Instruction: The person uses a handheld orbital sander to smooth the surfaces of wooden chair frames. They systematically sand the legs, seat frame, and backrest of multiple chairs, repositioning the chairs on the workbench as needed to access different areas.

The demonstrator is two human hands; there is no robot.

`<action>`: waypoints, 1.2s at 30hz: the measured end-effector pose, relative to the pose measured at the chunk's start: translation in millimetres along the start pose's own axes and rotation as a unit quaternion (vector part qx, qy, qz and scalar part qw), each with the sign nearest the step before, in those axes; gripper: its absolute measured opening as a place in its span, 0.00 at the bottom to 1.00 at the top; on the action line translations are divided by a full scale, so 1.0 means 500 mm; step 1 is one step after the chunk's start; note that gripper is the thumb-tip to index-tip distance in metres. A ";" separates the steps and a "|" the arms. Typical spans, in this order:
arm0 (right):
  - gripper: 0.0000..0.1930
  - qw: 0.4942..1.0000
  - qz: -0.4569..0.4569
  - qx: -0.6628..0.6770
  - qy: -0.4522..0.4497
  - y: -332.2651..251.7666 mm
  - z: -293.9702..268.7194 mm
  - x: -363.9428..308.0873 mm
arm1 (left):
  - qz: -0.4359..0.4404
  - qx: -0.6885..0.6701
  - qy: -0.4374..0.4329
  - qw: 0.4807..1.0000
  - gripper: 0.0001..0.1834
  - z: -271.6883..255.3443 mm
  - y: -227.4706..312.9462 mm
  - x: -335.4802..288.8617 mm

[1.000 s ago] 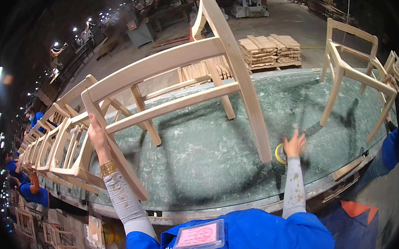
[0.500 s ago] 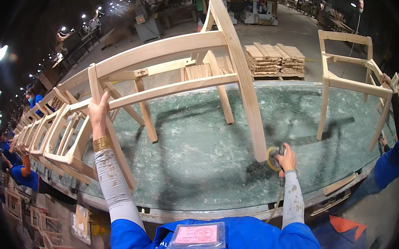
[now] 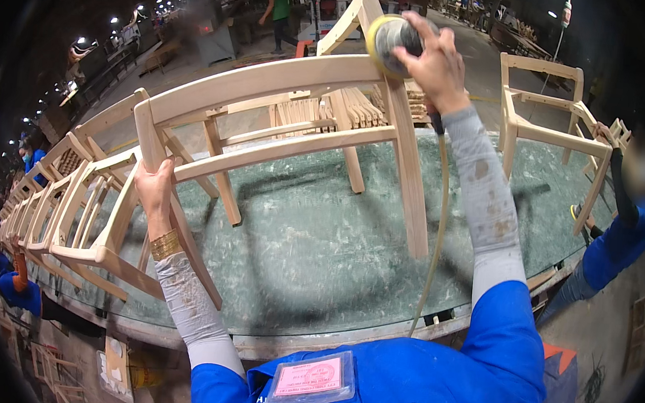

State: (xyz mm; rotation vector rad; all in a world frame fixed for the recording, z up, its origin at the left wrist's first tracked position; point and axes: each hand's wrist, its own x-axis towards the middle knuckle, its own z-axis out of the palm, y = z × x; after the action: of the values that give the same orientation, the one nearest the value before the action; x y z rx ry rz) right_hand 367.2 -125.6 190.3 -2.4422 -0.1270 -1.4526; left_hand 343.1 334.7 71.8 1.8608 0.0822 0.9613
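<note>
A pale wooden chair frame (image 3: 271, 84) stands on the green table in front of me. My left hand (image 3: 155, 188) is wrapped round its left upright, just below the end of the lower rail. In my right hand (image 3: 440, 71) is a round orbital sander (image 3: 392, 44) with a yellow pad edge. Its pad lies against the upper part of the chair's right upright, close to the curved top rail's end. From the sander a thin hose (image 3: 439, 233) runs down across the table to its near edge.
Several more chair frames (image 3: 86, 217) stand in a row at left, with people in blue beside them. At right, a co-worker (image 3: 626, 240) holds another chair (image 3: 548, 132). Stacked wood pieces (image 3: 360, 107) lie behind the green table (image 3: 296, 252).
My right hand has carried the sander from the foot of the right upright up to its top part. The left hand keeps its grip on the left upright.
</note>
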 end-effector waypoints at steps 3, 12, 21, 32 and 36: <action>0.31 0.998 -0.016 -0.016 0.051 0.014 0.011 0.048 | 0.004 -0.024 -0.003 1.000 0.11 -0.001 0.003 0.000; 0.32 0.996 -0.071 -0.008 0.045 0.022 0.034 0.037 | 0.000 -0.031 -0.014 0.999 0.12 0.004 0.005 0.007; 0.32 0.994 0.064 0.075 0.039 -0.106 0.019 0.004 | 0.009 0.024 -0.010 1.000 0.14 0.016 -0.006 0.021; 0.20 0.987 0.149 0.052 0.022 -0.224 0.073 -0.098 | -0.019 -0.013 -0.045 0.999 0.09 0.005 -0.021 0.049; 0.20 0.977 0.167 0.121 0.050 -0.226 0.073 -0.103 | -0.017 0.008 -0.029 0.999 0.09 -0.019 -0.014 0.044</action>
State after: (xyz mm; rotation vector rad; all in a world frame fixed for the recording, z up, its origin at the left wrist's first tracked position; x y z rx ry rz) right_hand 347.6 -3.1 152.4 -2.0743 0.1172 -1.3203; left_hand 354.2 355.1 80.9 1.8951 0.0868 0.8836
